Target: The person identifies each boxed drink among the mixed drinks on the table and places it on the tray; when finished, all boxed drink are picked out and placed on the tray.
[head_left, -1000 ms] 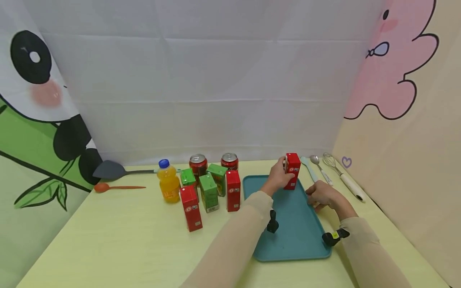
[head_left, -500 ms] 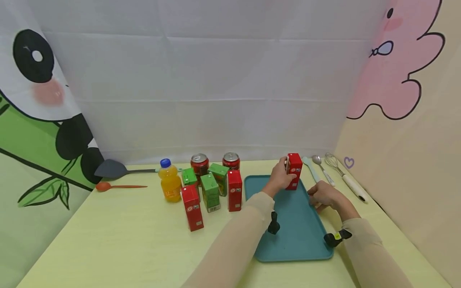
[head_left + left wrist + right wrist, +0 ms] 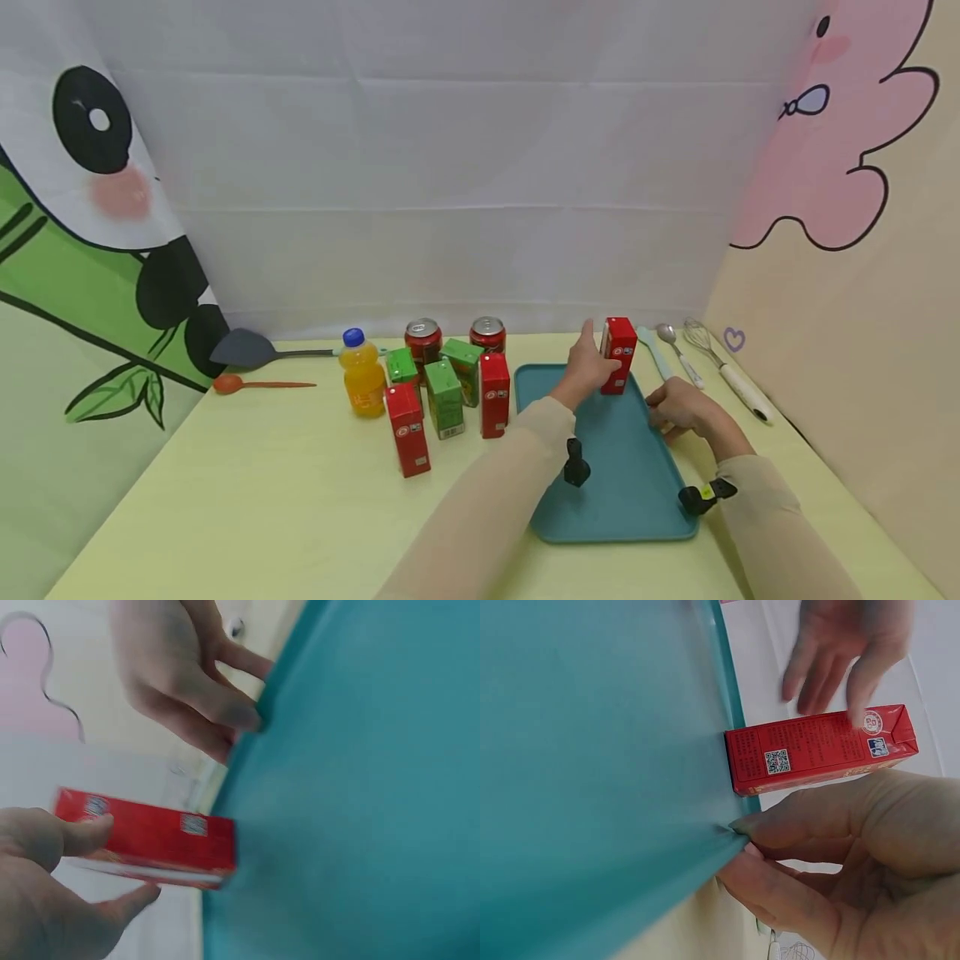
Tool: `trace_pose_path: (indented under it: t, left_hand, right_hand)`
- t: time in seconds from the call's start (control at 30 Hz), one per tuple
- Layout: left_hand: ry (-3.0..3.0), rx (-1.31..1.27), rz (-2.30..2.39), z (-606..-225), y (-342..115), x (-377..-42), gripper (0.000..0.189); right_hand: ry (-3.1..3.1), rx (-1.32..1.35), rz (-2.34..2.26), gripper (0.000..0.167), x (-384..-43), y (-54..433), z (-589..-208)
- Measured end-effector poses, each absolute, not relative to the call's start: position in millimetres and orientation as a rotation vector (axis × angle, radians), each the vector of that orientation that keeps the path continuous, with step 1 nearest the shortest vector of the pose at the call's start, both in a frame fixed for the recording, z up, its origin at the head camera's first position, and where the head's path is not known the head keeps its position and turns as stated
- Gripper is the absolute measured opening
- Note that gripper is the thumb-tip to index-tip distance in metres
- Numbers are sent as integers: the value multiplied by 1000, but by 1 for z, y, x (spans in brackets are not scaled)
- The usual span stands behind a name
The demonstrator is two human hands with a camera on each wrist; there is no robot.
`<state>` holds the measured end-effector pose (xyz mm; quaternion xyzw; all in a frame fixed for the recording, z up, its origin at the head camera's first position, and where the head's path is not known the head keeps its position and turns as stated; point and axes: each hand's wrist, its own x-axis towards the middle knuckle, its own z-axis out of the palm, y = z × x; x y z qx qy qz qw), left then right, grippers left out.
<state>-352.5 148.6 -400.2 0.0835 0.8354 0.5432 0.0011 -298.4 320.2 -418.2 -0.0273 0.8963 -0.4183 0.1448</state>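
From my remote post I find the red carton (image 3: pixel 621 354) upright at the far right corner of the tray (image 3: pixel 618 492), with the left hand (image 3: pixel 587 368) beside it, fingers straightened and spread, not wrapped round it; whether the thumb touches, I cannot tell. The right hand (image 3: pixel 681 406) pinches the tray's right rim. I judge the carton fairly light and stiff, its smooth walls slightly slippery and dentable, best held across opposite sides at mid-height.

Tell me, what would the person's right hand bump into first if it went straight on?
The teal tray: the right hand pinches its rim. Beyond that, perhaps the red carton near the tray's far right corner, though depth is hard to judge.
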Motion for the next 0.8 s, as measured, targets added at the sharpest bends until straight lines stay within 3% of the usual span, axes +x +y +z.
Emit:
trace_pose_path:
  t: [0.3,0.47,0.8]
  left_hand:
    - [2689,611,1589,-368,135,-314,75]
    - [2714,698,1519,-352,116,-293,82]
    - [2579,928,1578,-322,68,-264,78]
  right_hand:
    - [2587,-79,-1191,47,-301,323,-421]
    - [2582,-95,-1198,45,-300,319,-423]
    - [2580,-110,-1202,48,-297,319,-417]
